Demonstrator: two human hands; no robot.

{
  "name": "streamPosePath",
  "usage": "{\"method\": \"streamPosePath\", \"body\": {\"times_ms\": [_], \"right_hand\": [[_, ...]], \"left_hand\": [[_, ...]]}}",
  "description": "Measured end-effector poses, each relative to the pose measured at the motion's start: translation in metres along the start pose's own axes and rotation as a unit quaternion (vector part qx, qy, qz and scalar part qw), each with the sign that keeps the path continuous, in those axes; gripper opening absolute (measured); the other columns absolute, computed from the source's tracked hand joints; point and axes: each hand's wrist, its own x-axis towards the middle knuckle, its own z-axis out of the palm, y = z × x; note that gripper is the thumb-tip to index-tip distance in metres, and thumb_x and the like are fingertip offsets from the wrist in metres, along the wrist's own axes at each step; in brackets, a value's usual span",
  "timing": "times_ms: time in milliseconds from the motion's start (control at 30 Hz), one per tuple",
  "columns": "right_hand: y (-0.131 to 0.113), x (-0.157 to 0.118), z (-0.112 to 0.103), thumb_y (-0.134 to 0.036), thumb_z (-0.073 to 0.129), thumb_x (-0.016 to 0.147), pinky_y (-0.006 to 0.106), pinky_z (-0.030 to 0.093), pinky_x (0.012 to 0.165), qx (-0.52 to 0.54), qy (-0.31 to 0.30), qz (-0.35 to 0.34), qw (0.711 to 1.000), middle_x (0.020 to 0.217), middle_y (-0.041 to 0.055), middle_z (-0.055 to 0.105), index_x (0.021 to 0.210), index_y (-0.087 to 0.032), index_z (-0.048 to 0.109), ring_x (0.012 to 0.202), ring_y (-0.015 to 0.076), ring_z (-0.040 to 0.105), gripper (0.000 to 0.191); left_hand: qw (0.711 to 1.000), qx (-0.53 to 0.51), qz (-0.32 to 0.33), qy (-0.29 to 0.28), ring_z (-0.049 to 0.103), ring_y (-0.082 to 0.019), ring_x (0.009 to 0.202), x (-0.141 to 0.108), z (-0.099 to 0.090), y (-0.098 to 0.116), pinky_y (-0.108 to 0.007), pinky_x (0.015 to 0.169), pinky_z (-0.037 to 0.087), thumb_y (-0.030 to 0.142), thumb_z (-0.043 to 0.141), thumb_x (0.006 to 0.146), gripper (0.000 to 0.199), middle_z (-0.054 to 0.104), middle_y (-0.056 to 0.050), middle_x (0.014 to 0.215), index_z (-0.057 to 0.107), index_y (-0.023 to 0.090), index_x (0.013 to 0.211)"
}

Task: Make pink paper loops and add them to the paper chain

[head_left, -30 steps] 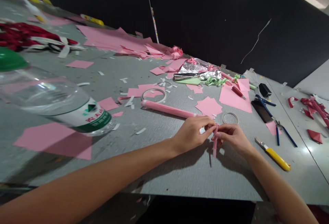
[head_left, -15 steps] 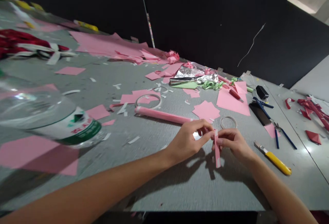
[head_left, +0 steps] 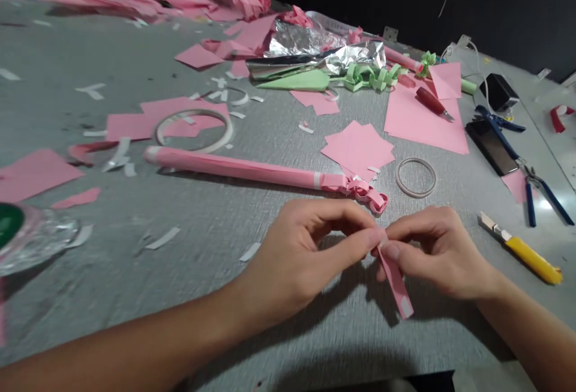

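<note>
A narrow pink paper strip (head_left: 396,281) with whitish patches at both ends hangs between my fingertips and slants down to the right. My left hand (head_left: 315,254) pinches its upper end between thumb and index finger. From the other side my right hand (head_left: 434,252) grips the strip just below, its thumb lying on the front. Behind the hands lies a long pink paper roll (head_left: 238,168), with a chain of pink paper loops (head_left: 369,192) at its right end. A small tape ring (head_left: 416,177) rests behind my right hand.
At right are a yellow cutter (head_left: 533,259), blue-handled pliers (head_left: 551,200), a dark phone (head_left: 491,147) and a red knife (head_left: 431,102). Farther back lie stacked pink squares (head_left: 359,149), green paper curls (head_left: 373,77) and foil (head_left: 306,41). A bottle (head_left: 42,233) lies left.
The view has moved closer to the hands and roll. The strip's lower end now slants to the right instead of hanging nearly straight. The paper loops have come into sight behind my left hand.
</note>
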Motion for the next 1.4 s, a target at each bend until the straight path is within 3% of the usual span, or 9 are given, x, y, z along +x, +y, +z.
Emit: {"method": "streamPosePath", "body": {"times_ms": [333,467,633,867,1200,1400], "right_hand": [[-0.001,0.001,-0.003,-0.035,0.073,0.099,0.029,0.058,0.063,-0.036,0.008,0.001,0.999,0.075,0.0041,0.081,0.087,-0.021,0.086,0.065,0.0177,0.071,0.023],[-0.002,0.003,-0.005,-0.038,0.074,0.098,0.029,0.054,0.062,-0.034,-0.008,-0.002,0.999,0.070,0.0031,0.077,0.089,-0.018,0.085,0.062,0.0160,0.066,0.024],[0.002,0.002,-0.004,-0.039,0.075,0.098,0.026,0.048,0.055,-0.036,0.016,-0.001,0.999,0.064,0.0011,0.071,0.080,-0.018,0.082,0.056,0.0128,0.059,0.028],[0.003,0.000,-0.005,-0.040,0.076,0.095,0.026,0.050,0.054,-0.065,0.023,0.015,0.998,0.064,0.0032,0.073,0.073,-0.018,0.080,0.058,0.0141,0.061,0.031],[0.008,0.000,-0.009,-0.039,0.080,0.094,0.024,0.049,0.055,0.000,0.009,0.034,0.999,0.067,0.0022,0.074,0.084,-0.017,0.082,0.057,0.0122,0.063,0.024],[0.010,0.000,-0.013,-0.035,0.084,0.091,0.025,0.055,0.062,0.016,-0.007,0.047,0.999,0.074,0.0053,0.079,0.084,-0.017,0.084,0.062,0.0139,0.069,0.020]], "left_hand": [[0.997,-0.076,-0.001,-0.002,0.059,-0.013,0.054,0.001,0.001,-0.007,-0.024,0.050,0.050,0.028,0.073,0.092,0.020,0.070,0.001,0.065,0.075,0.022,0.074],[0.999,-0.031,0.019,0.016,0.063,-0.014,0.058,0.001,0.001,-0.004,-0.025,0.053,0.052,0.027,0.072,0.092,0.020,0.073,0.000,0.067,0.075,0.021,0.074],[0.995,0.059,0.072,0.037,0.067,-0.015,0.063,-0.001,0.004,-0.004,-0.027,0.061,0.055,0.023,0.070,0.093,0.019,0.076,0.001,0.069,0.079,0.022,0.076],[0.997,0.044,0.063,0.028,0.069,-0.015,0.064,0.001,0.009,-0.009,-0.026,0.062,0.055,0.021,0.068,0.092,0.019,0.078,0.001,0.070,0.079,0.020,0.077],[0.995,0.043,0.085,0.030,0.065,-0.014,0.062,0.002,0.008,-0.013,-0.024,0.057,0.050,0.023,0.068,0.090,0.018,0.076,-0.001,0.067,0.078,0.018,0.075],[0.995,0.026,0.091,0.032,0.065,-0.014,0.064,0.003,0.011,-0.017,-0.024,0.061,0.051,0.022,0.067,0.089,0.018,0.075,-0.002,0.069,0.078,0.017,0.075]]}}
